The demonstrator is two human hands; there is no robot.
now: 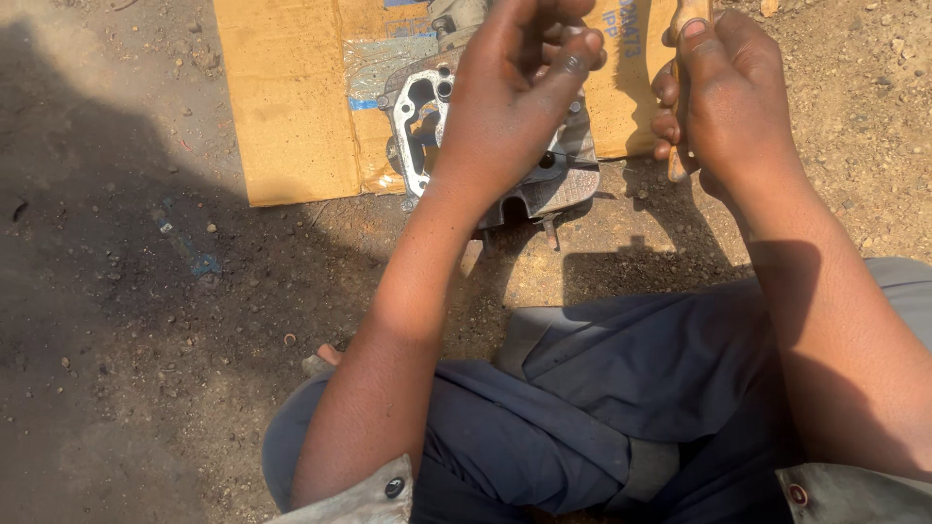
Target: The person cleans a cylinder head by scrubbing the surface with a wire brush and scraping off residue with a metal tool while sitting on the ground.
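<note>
Cardboard sheet (pixel 291 107): flat on dirt ground (pixel 116 320). Metal engine part (pixel 427 121): grey, on the cardboard, partly hidden under left hand (pixel 515 92). Left grip: fingers curled, contents cannot be told. Right hand (pixel 723 92): grip closed around wooden handle (pixel 684 19), held upright beside the part.

Flattened brown cardboard (pixel 291 107) lies on dusty, pebbled ground (pixel 116 291), bearing a metal engine part (pixel 427 116)
</note>
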